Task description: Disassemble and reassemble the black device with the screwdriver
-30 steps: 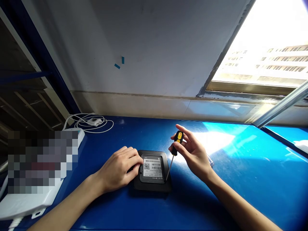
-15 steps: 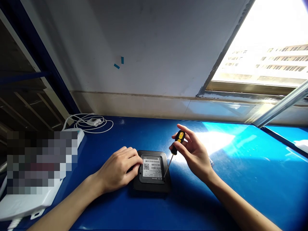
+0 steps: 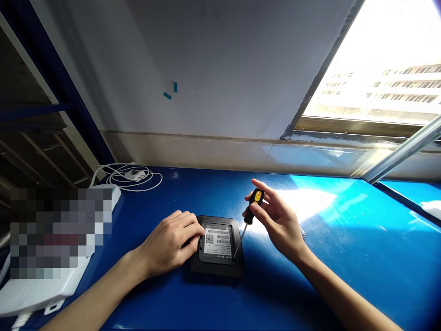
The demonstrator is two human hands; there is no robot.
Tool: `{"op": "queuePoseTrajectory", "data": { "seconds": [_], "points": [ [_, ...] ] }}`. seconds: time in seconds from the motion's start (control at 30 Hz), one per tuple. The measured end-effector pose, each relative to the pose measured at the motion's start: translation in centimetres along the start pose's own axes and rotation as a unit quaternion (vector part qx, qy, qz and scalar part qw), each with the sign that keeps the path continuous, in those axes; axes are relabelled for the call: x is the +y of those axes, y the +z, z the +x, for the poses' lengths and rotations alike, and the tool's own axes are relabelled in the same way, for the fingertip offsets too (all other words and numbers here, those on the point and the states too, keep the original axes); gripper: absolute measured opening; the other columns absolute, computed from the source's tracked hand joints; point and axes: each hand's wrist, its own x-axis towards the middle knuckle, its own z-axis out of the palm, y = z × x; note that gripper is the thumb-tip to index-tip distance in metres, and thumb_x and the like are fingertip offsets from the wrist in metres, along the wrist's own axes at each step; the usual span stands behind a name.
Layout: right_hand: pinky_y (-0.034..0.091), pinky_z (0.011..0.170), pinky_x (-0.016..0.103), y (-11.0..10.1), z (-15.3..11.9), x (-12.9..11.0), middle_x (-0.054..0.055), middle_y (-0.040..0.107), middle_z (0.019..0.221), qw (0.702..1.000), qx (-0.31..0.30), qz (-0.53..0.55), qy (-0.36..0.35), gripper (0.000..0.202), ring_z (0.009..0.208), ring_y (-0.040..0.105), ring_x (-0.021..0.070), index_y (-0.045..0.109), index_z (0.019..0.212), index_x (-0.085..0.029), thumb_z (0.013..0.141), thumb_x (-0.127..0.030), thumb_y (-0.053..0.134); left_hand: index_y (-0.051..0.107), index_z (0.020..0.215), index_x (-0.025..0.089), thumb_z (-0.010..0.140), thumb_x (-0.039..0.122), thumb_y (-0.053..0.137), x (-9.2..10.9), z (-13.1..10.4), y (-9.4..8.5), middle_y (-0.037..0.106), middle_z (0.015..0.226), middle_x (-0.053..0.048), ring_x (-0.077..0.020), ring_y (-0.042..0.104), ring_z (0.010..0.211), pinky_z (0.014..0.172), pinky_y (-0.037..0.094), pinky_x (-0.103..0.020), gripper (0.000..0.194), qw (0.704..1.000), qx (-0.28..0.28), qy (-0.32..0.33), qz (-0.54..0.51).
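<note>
A flat black box (image 3: 217,270) with rounded corners lies on the blue table, a white printed label (image 3: 218,242) on its upper face. Gripping its left edge, my left hand (image 3: 174,239) has its fingers on the rim and the thumb below them. My right hand (image 3: 275,216) holds a black and yellow screwdriver (image 3: 254,204) between thumb and fingers, with the index finger raised past the handle end. The screwdriver slants down to the left, its tip at the lower right corner of the recessed label area. The exact contact at the tip is too small to tell.
A coiled white cable with a plug (image 3: 135,174) lies at the table's back left. Left of my forearm is a white device (image 3: 69,280), partly blurred out. A small clear item (image 3: 303,233) sits behind my right wrist. Wall and window stand behind the blue table (image 3: 165,303).
The screwdriver handle has shifted slightly left and down with my right fingers. My left hand and the black box look unmoved.
</note>
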Motion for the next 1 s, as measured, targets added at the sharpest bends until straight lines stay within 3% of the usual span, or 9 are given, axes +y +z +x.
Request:
{"op": "queuePoseTrajectory", "data": {
  "seconds": [0.23, 0.33, 0.47, 0.67, 0.87, 1.0],
  "points": [
    [0.067, 0.065, 0.034, -0.1, 0.0, 0.0, 0.004, 0.070, 0.103, 1.000, 0.003, -0.022, -0.012, 0.050, 0.075, 0.074, 0.0167, 0.056, 0.145, -0.032, 0.097, -0.035, 0.069, 0.065, 0.099, 0.021, 0.101, 0.014, 0.046, 0.0, -0.1, 0.0, 0.067, 0.093, -0.003, -0.0187, 0.057, 0.080, 0.075, 0.044, -0.036, 0.021, 1.000, -0.004, -0.008, -0.004],
    [0.067, 0.065, 0.034, -0.1, 0.0, 0.1, 0.005, 0.070, 0.103, 0.999, -0.009, -0.032, -0.010, 0.052, 0.076, 0.073, 0.0172, 0.054, 0.147, -0.031, 0.097, -0.037, 0.069, 0.065, 0.105, 0.023, 0.096, 0.024, 0.063, 0.3, -0.1, -0.3, 0.065, 0.101, -0.004, -0.0211, 0.059, 0.088, 0.079, 0.048, -0.037, 0.009, 0.999, -0.025, -0.027, -0.017],
    [0.065, 0.065, 0.034, 0.0, -0.1, -0.1, 0.006, 0.070, 0.104, 0.999, -0.013, -0.048, -0.007, 0.052, 0.076, 0.072, 0.0176, 0.053, 0.147, -0.030, 0.098, -0.041, 0.067, 0.060, 0.119, 0.029, 0.072, 0.047, 0.091, 0.7, -0.2, -0.6, 0.054, 0.136, -0.008, -0.0324, 0.056, 0.117, 0.095, 0.054, -0.049, 0.060, 0.991, -0.091, -0.082, -0.045],
    [0.061, 0.060, 0.031, 0.1, -0.1, -0.9, 0.001, 0.063, 0.084, 0.992, 0.020, -0.121, -0.019, 0.046, 0.068, 0.062, 0.0165, 0.060, 0.139, -0.031, 0.098, -0.050, 0.063, 0.051, 0.123, 0.032, 0.065, 0.055, 0.094, 0.6, -0.3, -0.2, 0.028, 0.164, -0.012, -0.0437, 0.032, 0.148, 0.109, 0.045, -0.067, 0.075, 0.980, -0.130, -0.131, -0.080],
    [0.060, 0.056, 0.029, 0.4, -0.1, -0.8, -0.002, 0.056, 0.079, 0.992, 0.015, -0.117, -0.039, 0.046, 0.063, 0.057, 0.0148, 0.054, 0.143, -0.032, 0.100, -0.045, 0.061, 0.052, 0.125, 0.031, 0.069, 0.055, 0.091, 0.8, -0.4, -0.5, 0.035, 0.163, -0.015, -0.0417, 0.035, 0.149, 0.111, 0.044, -0.066, 0.072, 0.977, -0.141, -0.132, -0.090],
    [0.062, 0.053, 0.027, 0.3, -0.1, -0.5, -0.004, 0.054, 0.080, 0.995, 0.037, -0.091, -0.035, 0.035, 0.060, 0.060, 0.0125, 0.060, 0.126, -0.030, 0.094, -0.042, 0.070, 0.055, 0.123, 0.030, 0.068, 0.055, 0.092, 0.9, -0.3, -0.6, 0.040, 0.161, -0.014, -0.0418, 0.040, 0.146, 0.111, 0.045, -0.066, 0.071, 0.980, -0.131, -0.130, -0.080]
  ]
}}
